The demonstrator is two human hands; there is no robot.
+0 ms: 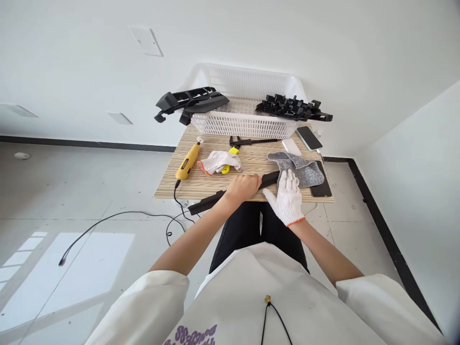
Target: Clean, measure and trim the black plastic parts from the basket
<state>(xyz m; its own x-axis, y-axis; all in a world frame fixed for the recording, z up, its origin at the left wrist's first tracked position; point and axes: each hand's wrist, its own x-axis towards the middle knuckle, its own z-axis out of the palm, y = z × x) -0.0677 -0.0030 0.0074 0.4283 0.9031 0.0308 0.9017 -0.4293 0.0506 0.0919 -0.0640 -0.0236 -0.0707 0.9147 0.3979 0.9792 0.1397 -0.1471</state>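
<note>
My left hand (245, 187), bare, is closed around a long black plastic strip (207, 202). The strip lies slantwise at the table's front edge, its left end jutting out past it. Toward its right end, the strip runs up to a grey cloth (305, 172). On that cloth rests my right hand (286, 195), in a white knit glove with an orange cuff. Its fingers are stretched out and its thumb stands apart. Whether the strip continues beneath the cloth and palm is hidden.
Ahead stands a white plastic basket (247, 125) with black plastic parts (201, 101) across its rim. On the wooden table (165, 187) lie a yellow rotary tool (187, 162), a loose glove (219, 161), a black caliper (247, 141) and phones (309, 138). A cable (118, 213) trails over the floor.
</note>
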